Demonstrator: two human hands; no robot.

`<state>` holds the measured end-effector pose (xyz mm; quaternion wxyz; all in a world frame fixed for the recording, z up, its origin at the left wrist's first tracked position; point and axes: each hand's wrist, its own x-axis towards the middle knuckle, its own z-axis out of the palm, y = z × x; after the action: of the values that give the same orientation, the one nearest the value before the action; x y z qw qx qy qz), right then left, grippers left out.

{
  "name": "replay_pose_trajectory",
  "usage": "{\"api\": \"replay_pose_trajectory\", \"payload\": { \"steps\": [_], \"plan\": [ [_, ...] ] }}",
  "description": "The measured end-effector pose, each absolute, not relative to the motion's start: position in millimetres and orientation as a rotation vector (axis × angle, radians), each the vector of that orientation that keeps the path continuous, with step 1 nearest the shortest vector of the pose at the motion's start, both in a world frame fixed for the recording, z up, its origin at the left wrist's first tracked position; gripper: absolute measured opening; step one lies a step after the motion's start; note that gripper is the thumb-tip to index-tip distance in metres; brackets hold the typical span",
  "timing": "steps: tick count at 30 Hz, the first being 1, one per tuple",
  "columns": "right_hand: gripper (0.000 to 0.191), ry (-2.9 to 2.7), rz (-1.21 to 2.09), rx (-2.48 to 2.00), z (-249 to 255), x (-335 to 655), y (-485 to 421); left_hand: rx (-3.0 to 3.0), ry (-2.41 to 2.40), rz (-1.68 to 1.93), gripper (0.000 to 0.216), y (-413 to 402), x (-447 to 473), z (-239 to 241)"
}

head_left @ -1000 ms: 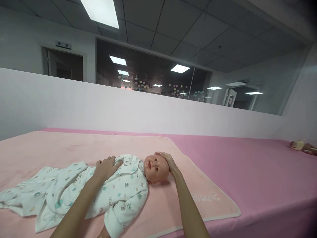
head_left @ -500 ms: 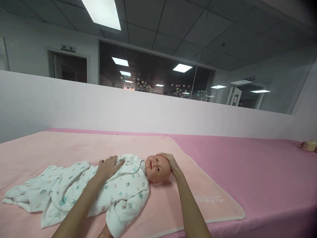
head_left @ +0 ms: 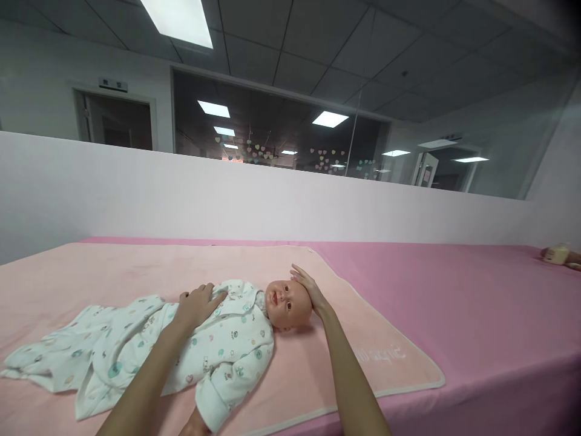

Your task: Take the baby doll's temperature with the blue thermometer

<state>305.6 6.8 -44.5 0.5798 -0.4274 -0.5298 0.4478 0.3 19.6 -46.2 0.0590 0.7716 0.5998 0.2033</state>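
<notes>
A baby doll point(head_left: 245, 339) lies on its back on a peach blanket point(head_left: 308, 387), its head to the right. It wears a white gown with small coloured prints. My left hand point(head_left: 200, 307) rests on the doll's chest, fingers laid out over the cloth. At the top of the doll's bald head point(head_left: 290, 304) is my right hand point(head_left: 312, 290), its palm against the crown and its fingers stretched out and slightly lifted. One doll hand point(head_left: 195, 422) shows below a sleeve near the bottom edge.
A pink sheet point(head_left: 454, 303) covers the surface under the blanket. Along the back runs a white low wall point(head_left: 227, 203) with a glass window point(head_left: 281, 127) above. At the far right edge lies a pale yellow object point(head_left: 557, 254), partly cut off.
The fingers of my right hand have lifted and straightened from the doll's head, while the palm stays against it. My left hand stays on the chest. The view has shifted slightly.
</notes>
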Motion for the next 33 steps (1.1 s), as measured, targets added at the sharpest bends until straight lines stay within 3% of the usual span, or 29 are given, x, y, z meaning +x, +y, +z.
{"api": "replay_pose_trajectory", "payload": {
  "steps": [5, 10, 20, 29, 33],
  "plan": [
    [0.060, -1.223, 1.023, -0.987, -47, 307, 10, 2.330, 1.822, 0.617, 0.046, 19, 1, -46],
    [0.038, -1.328, 1.043, -0.996, -40, 303, 2, 2.337, 1.824, 0.624, 0.046, 19, 1, -46],
    [0.037, -1.329, 1.029, -0.982, -40, 303, 2, 2.332, 1.822, 0.628, 0.044, 17, 2, -44],
    [0.059, -1.189, 0.985, -1.018, -49, 308, 13, 2.324, 1.829, 0.634, 0.046, 19, 2, -46],
    [0.039, -1.250, 0.984, -1.004, -44, 305, 8, 2.333, 1.830, 0.641, 0.047, 19, 1, -46]
  ]
}}
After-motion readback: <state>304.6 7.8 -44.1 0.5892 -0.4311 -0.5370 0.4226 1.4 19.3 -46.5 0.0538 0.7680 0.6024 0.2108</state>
